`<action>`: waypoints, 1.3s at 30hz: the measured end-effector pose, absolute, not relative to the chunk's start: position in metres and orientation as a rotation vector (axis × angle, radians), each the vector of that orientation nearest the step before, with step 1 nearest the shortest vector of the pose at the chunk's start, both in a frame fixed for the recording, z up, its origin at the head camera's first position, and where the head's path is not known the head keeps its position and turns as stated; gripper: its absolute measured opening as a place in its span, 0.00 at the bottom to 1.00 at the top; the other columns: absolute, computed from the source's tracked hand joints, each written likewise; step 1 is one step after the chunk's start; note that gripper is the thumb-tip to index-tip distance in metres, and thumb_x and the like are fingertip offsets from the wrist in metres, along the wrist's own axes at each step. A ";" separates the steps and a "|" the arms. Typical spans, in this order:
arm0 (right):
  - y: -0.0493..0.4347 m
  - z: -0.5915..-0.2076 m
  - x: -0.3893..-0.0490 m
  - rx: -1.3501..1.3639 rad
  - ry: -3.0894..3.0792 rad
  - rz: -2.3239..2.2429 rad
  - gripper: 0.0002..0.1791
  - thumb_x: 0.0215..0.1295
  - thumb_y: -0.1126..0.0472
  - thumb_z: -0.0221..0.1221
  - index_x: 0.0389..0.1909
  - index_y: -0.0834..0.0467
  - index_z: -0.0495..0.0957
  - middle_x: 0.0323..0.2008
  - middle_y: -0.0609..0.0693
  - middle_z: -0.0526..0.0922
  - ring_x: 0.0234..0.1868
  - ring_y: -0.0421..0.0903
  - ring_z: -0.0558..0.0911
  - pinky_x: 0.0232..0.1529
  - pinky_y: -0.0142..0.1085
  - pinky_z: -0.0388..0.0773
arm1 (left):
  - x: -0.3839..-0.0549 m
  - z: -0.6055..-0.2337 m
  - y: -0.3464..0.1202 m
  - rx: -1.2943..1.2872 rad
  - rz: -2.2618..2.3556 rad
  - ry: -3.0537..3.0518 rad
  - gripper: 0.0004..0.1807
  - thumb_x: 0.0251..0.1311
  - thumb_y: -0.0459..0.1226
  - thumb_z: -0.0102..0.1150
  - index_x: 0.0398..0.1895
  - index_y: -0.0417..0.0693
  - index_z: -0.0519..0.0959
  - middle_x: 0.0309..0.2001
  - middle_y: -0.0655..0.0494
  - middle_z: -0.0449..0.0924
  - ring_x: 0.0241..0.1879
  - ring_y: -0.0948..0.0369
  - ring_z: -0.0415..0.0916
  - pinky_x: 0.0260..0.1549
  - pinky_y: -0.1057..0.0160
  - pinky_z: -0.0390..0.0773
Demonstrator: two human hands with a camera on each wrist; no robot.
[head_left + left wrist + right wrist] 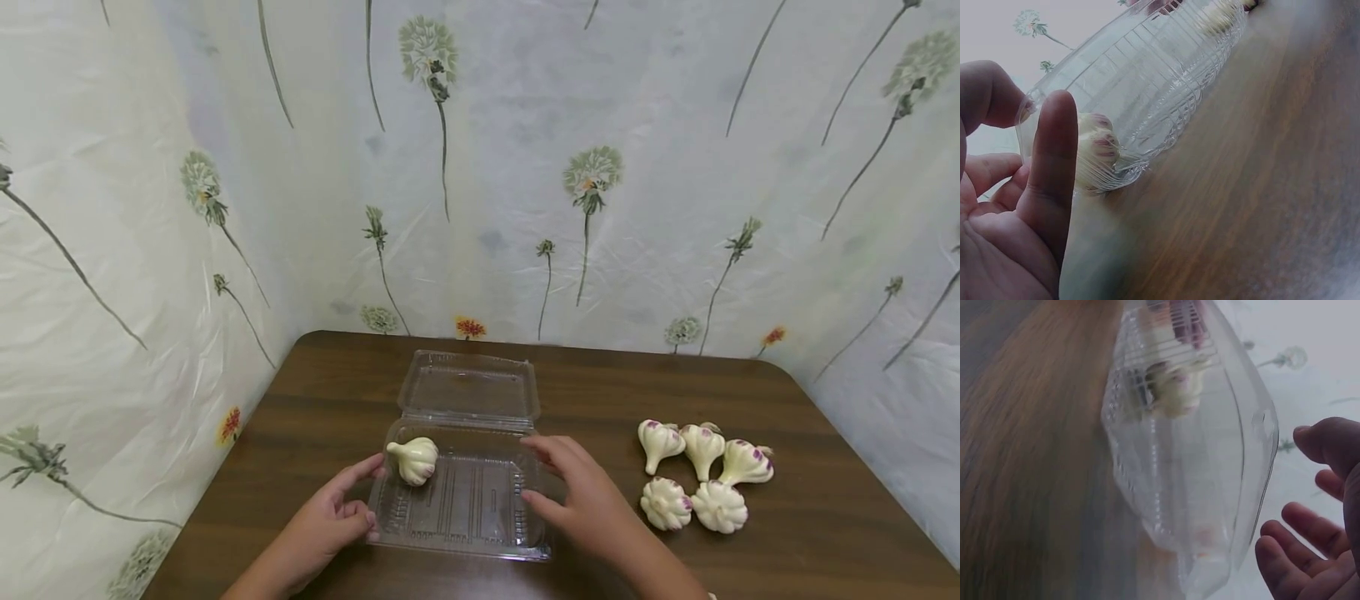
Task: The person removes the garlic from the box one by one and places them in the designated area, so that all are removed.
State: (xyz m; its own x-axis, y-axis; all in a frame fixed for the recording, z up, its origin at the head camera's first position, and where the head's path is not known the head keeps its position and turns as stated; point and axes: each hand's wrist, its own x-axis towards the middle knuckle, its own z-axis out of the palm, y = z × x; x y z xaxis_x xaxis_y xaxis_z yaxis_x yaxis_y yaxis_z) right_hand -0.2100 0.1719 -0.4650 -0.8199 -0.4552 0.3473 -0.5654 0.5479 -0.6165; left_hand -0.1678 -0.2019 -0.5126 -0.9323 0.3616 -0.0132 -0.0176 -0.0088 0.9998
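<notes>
A clear plastic clamshell container (480,500) lies on the table with its lid (471,387) folded back behind it. In its left rear part rests one garlic bulb (416,461), its stem toward the left; the left wrist view shows this garlic bulb (1099,150) through the clear wall. My left hand (326,521) holds the container's left rim, thumb and fingers at the edge. At the right side hovers my right hand (581,492), fingers loosely spread and nothing in them. In the right wrist view a small gap separates the right thumb from the container (1197,462).
Several white garlic bulbs with purple marks, one being a round garlic bulb (720,507), sit grouped on the right of the dark wooden table (585,392). A pale curtain (510,167) with dandelion prints hangs behind and along the sides.
</notes>
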 end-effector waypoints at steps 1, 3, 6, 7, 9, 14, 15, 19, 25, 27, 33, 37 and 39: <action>0.170 -0.464 -0.210 0.879 -2.633 1.128 0.35 0.63 0.64 0.73 0.70 0.55 0.74 0.62 0.52 0.78 0.62 0.52 0.81 0.61 0.46 0.83 | -0.168 -0.512 -0.202 0.361 2.023 2.003 0.44 0.66 0.24 0.57 0.84 0.40 0.51 0.76 0.30 0.50 0.35 0.66 0.78 0.43 0.63 0.87; 0.168 -0.463 -0.210 0.892 -2.627 1.136 0.35 0.62 0.64 0.73 0.70 0.56 0.74 0.62 0.52 0.78 0.61 0.52 0.81 0.61 0.45 0.83 | -0.168 -0.512 -0.202 0.366 2.022 2.006 0.44 0.67 0.24 0.57 0.84 0.40 0.51 0.76 0.30 0.50 0.35 0.66 0.78 0.43 0.63 0.87; 0.163 -0.460 -0.211 0.905 -2.634 1.161 0.35 0.63 0.63 0.73 0.70 0.54 0.73 0.62 0.53 0.78 0.60 0.54 0.81 0.61 0.46 0.83 | -0.168 -0.511 -0.202 0.383 2.019 2.011 0.44 0.67 0.24 0.58 0.83 0.40 0.52 0.76 0.30 0.50 0.35 0.66 0.78 0.43 0.63 0.87; 0.162 -0.459 -0.211 0.904 -2.643 1.174 0.35 0.63 0.62 0.73 0.71 0.53 0.73 0.62 0.54 0.78 0.60 0.54 0.81 0.61 0.46 0.83 | -0.168 -0.511 -0.202 0.386 2.020 2.012 0.44 0.66 0.24 0.58 0.83 0.40 0.52 0.76 0.30 0.51 0.35 0.66 0.78 0.42 0.63 0.87; 0.159 -0.457 -0.211 0.895 -2.669 1.208 0.35 0.63 0.61 0.73 0.71 0.51 0.72 0.63 0.53 0.78 0.61 0.55 0.80 0.62 0.47 0.82 | -0.169 -0.510 -0.202 0.391 2.017 2.015 0.44 0.66 0.24 0.58 0.83 0.40 0.52 0.76 0.30 0.51 0.35 0.67 0.77 0.42 0.64 0.87; 0.150 -0.452 -0.213 0.923 -2.701 1.241 0.36 0.65 0.60 0.73 0.72 0.48 0.71 0.63 0.50 0.77 0.61 0.54 0.80 0.63 0.47 0.81 | -0.169 -0.508 -0.202 0.378 2.009 2.025 0.43 0.67 0.24 0.58 0.83 0.40 0.52 0.77 0.31 0.51 0.34 0.66 0.77 0.42 0.63 0.87; 0.149 -0.451 -0.213 0.932 -2.702 1.233 0.36 0.65 0.59 0.73 0.72 0.48 0.71 0.63 0.50 0.77 0.61 0.53 0.80 0.63 0.47 0.81 | -0.169 -0.508 -0.202 0.374 2.008 2.030 0.43 0.67 0.25 0.58 0.83 0.40 0.52 0.77 0.31 0.51 0.34 0.66 0.77 0.42 0.63 0.87; 0.144 -0.447 -0.212 0.934 -2.723 1.206 0.35 0.66 0.59 0.72 0.72 0.46 0.71 0.63 0.48 0.77 0.61 0.51 0.80 0.63 0.45 0.82 | -0.168 -0.509 -0.201 0.370 2.010 2.040 0.42 0.67 0.24 0.57 0.83 0.40 0.53 0.76 0.31 0.53 0.34 0.65 0.79 0.42 0.62 0.88; 0.137 -0.446 -0.212 0.947 -2.720 1.201 0.36 0.65 0.60 0.72 0.73 0.50 0.71 0.63 0.51 0.77 0.61 0.52 0.80 0.63 0.46 0.82 | -0.167 -0.511 -0.202 0.361 2.026 2.009 0.42 0.68 0.25 0.57 0.83 0.40 0.53 0.77 0.32 0.51 0.34 0.65 0.78 0.43 0.61 0.88; 0.135 -0.446 -0.212 0.946 -2.724 1.202 0.37 0.65 0.60 0.73 0.73 0.51 0.71 0.64 0.51 0.77 0.62 0.51 0.80 0.63 0.47 0.81 | -0.166 -0.511 -0.203 0.355 2.031 2.001 0.42 0.68 0.25 0.57 0.83 0.40 0.52 0.77 0.32 0.51 0.35 0.64 0.79 0.43 0.61 0.88; 0.127 -0.444 -0.212 0.916 -2.765 1.191 0.38 0.63 0.58 0.74 0.73 0.49 0.71 0.66 0.46 0.76 0.62 0.48 0.80 0.63 0.43 0.81 | -0.166 -0.511 -0.203 0.352 2.030 1.991 0.43 0.68 0.25 0.57 0.84 0.40 0.51 0.77 0.31 0.50 0.35 0.64 0.79 0.43 0.62 0.87; 0.123 -0.439 -0.211 0.927 -2.776 1.172 0.37 0.63 0.56 0.74 0.73 0.47 0.72 0.66 0.44 0.75 0.62 0.44 0.79 0.63 0.43 0.81 | -0.166 -0.511 -0.203 0.354 2.030 1.994 0.43 0.68 0.25 0.57 0.84 0.40 0.51 0.77 0.31 0.50 0.35 0.65 0.79 0.43 0.62 0.87; 0.120 -0.437 -0.211 0.939 -2.778 1.162 0.37 0.64 0.56 0.74 0.73 0.46 0.72 0.67 0.44 0.75 0.62 0.43 0.78 0.63 0.43 0.81 | -0.167 -0.511 -0.202 0.358 2.032 1.999 0.43 0.67 0.25 0.57 0.83 0.39 0.51 0.77 0.30 0.50 0.35 0.65 0.79 0.43 0.62 0.87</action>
